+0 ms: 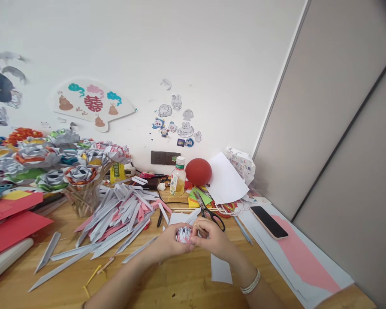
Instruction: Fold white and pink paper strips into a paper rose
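On the wooden table (167, 287), paper strips (122, 210) are heaped to the left. Above the tabletop, a folded-paper flower (183, 235) is gripped by the left hand (170, 241). Its right side is met by the right hand (214, 238), fingers curled; whether anything is pinched there cannot be told. Its long axis is obscured.

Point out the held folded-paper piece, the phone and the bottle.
Folded-paper piece (183, 234): head view, on its folds.
Phone (269, 222): head view, middle of the dark screen.
Bottle (178, 180): head view, middle of its body.
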### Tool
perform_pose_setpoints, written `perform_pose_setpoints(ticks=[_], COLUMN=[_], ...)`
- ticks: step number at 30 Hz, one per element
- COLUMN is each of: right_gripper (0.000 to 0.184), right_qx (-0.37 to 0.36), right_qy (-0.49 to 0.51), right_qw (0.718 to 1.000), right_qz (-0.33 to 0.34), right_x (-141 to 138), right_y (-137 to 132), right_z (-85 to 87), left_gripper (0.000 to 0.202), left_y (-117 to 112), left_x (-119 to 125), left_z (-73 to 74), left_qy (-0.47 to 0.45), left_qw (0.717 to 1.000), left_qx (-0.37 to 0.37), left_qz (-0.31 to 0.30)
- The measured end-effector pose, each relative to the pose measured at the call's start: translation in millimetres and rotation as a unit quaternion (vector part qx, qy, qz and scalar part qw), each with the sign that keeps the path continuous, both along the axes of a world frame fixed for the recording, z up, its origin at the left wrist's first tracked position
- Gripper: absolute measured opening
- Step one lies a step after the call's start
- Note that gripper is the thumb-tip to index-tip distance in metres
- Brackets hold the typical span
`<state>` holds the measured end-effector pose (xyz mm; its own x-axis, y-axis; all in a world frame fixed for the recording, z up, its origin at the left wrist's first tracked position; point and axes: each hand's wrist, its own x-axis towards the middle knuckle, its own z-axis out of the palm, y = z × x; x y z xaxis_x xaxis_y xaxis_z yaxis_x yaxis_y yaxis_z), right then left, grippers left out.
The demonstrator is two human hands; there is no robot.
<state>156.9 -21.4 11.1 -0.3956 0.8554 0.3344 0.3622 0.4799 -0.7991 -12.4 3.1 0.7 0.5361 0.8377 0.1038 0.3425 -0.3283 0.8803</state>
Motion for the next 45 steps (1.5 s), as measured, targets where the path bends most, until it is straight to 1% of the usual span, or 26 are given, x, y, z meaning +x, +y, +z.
perform_pose_setpoints(ticks=[3,7,12,17,20,25,29,32,36,39,42,45], right_gripper=[0.008,0.011,0.016,0.020,0.019,0.017,0.021,0.025,0.024,0.019,0.016,0.017], right_qx=[-0.005,0.039,0.052,0.019,0.010,0.014,0.000,-0.034,-0.075,-0.083,-0.082,-0.067], right_qy=[0.013,0.019,0.042,0.030,0.012,0.004,0.009,0.022,0.033,0.031,0.022,0.002], right_qw=[1.000,0.999,0.998,0.999,0.999,0.999,0.999,0.998,0.996,0.995,0.995,0.996], right_qz=[0.000,-0.020,-0.022,-0.041,-0.050,-0.042,-0.046,-0.046,-0.047,-0.054,-0.059,-0.051], right_x=[0.2,-0.2,0.4,1.4,0.9,0.4,1.9,1.0,-2.8,-4.0,-3.1,-0.9], right_y=[0.5,2.0,6.5,9.1,8.2,6.0,5.6,5.2,5.1,5.8,6.3,6.1], right_z=[-1.3,-2.7,-9.2,-13.3,-11.7,-6.9,-5.1,-5.3,-7.6,-9.8,-10.2,-8.2], left_gripper=[0.032,0.026,0.030,0.030,0.029,0.030,0.031,0.031,0.030,0.027,0.025,0.024], left_y=[0.9,3.2,7.2,8.0,6.3,2.5,0.4,0.5,3.2,5.7,7.2,7.8], left_x=[0.0,-0.6,-1.5,0.3,0.9,0.2,1.9,3.3,2.7,1.6,0.9,0.7], left_z=[0.0,0.6,-3.8,-4.9,-0.5,8.8,12.5,10.9,4.3,0.4,-0.4,-0.2], left_qy=[-0.015,-0.038,-0.039,-0.015,-0.005,0.006,0.020,0.025,0.023,0.016,0.008,0.008], left_qw=[1.000,0.999,0.999,1.000,1.000,1.000,1.000,1.000,0.999,1.000,0.999,1.000], left_qx=[0.002,0.014,0.016,0.011,0.003,0.002,0.003,-0.001,0.012,0.025,0.031,0.027], left_qz=[-0.011,-0.035,-0.013,0.004,0.002,-0.001,0.006,0.015,0.021,0.012,0.004,0.000])
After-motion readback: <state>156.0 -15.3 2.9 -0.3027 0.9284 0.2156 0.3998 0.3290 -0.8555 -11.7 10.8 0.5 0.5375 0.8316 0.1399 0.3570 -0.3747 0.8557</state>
